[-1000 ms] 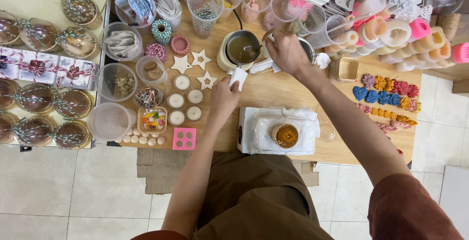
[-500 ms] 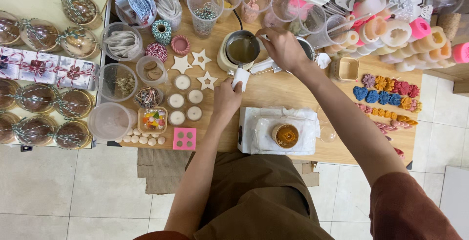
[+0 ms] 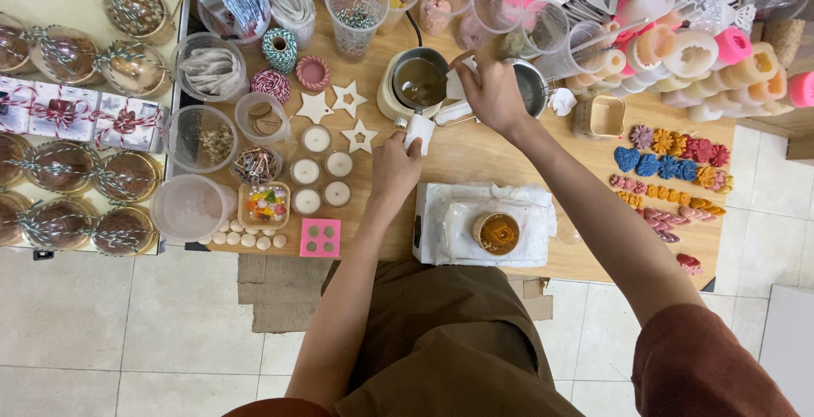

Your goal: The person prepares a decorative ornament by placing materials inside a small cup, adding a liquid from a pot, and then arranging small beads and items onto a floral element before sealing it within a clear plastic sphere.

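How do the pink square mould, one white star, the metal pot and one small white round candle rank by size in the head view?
1. metal pot
2. pink square mould
3. white star and small white round candle look about alike, so I do not rank them.

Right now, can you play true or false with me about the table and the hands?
1. The left hand touches a small white cup. True.
2. The right hand is over the pink square mould. False: it is up by the metal pot.
3. Three wooden stars lie on the table. True.
4. The coloured flower shapes lie left of the pot. False: they lie to its right.
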